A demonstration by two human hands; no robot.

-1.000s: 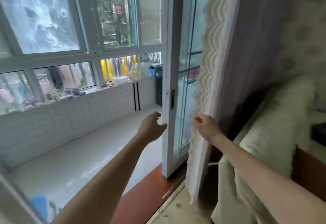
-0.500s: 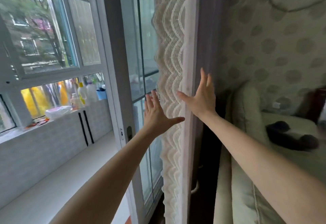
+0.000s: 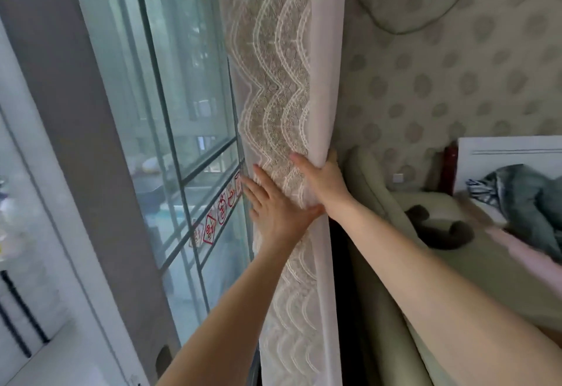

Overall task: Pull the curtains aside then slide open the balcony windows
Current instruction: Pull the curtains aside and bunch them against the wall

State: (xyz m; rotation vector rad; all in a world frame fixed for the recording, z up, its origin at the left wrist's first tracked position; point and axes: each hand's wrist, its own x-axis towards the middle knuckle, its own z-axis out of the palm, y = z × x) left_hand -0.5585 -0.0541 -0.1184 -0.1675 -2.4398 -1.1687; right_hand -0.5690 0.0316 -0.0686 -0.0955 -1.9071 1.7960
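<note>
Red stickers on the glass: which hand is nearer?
Left. The left hand lies flat on the lace curtain, its fingertips right beside the red stickers. The right hand grips the curtain's far edge, farther away.

Curtain (image 3: 275,87) under left hand (image 3: 275,212) fingers: sheer cloth, raised wavy cream embroidery, rough-looking. Plain hem strip at right hand (image 3: 324,184) fingertips: smooth matt white cloth. Window pane (image 3: 179,81) left of fingers: glossy glass, thin dark bars. Door frame (image 3: 88,148): smooth matt grey. Wallpaper (image 3: 431,81) right of fingers: matt, patterned.
</note>
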